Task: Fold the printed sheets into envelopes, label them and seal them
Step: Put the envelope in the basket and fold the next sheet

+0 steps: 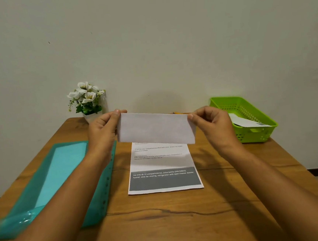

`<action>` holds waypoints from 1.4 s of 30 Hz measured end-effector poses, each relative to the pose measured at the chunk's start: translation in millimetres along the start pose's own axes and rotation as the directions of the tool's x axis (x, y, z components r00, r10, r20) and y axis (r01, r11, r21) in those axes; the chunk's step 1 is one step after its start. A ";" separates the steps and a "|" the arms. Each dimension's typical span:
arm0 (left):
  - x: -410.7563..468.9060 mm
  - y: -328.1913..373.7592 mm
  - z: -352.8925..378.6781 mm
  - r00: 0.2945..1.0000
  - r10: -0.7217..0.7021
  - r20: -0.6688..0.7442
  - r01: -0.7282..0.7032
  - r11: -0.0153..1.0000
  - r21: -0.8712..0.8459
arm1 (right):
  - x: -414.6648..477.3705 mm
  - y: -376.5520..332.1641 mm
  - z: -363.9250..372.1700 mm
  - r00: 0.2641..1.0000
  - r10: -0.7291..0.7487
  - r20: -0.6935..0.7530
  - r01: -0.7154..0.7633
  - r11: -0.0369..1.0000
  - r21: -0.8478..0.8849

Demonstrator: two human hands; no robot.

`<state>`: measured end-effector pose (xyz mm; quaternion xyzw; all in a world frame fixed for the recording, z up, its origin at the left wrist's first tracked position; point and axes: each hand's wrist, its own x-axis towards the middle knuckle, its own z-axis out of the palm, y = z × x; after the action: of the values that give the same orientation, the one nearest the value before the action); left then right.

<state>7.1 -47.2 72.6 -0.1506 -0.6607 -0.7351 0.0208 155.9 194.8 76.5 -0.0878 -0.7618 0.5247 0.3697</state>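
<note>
- While the near part of the printed sheet [163, 166] is lying flat on the wooden counter [163, 225], its far part is standing lifted off the wood, with the blank back facing the camera.
- The left hand [102, 131] is pinching the upper left corner of the lifted part, thumb and fingers [115, 114] closing on the paper's edge.
- The right hand [212, 123] is pinching the upper right corner in the same way, its fingers [192, 116] curling round the edge.
- Both hands are holding the lifted part above the counter, so the paper is hanging between them and hiding the top lines of print.
- The flat part is sitting near the middle of the counter, between the two forearms, and is showing a dark grey band with white lettering at its near end.
- A teal plastic folder [27, 208] is lying on the left side of the counter with a paler sheet showing through it; the left forearm is crossing over its right edge.
- A green basket [248, 101] is sitting at the far right corner, well apart from the sheet, with a piece of white paper [244, 121] resting inside it.
- A pot [92, 117] of white flowers [87, 96] is standing at the back left against the wall [147, 44], just behind the left hand.
</note>
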 end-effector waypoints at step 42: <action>-18.7 35.9 35.8 0.900 0.331 0.285 -0.387 0.907 0.167 | -5.8 -27.9 43.0 0.952 -0.128 0.277 0.185 0.964 -0.192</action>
<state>40.1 -19.9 105.5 -0.3585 -0.6956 -0.6161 0.0898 139.0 148.1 90.3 0.0038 -0.8610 0.4147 0.2945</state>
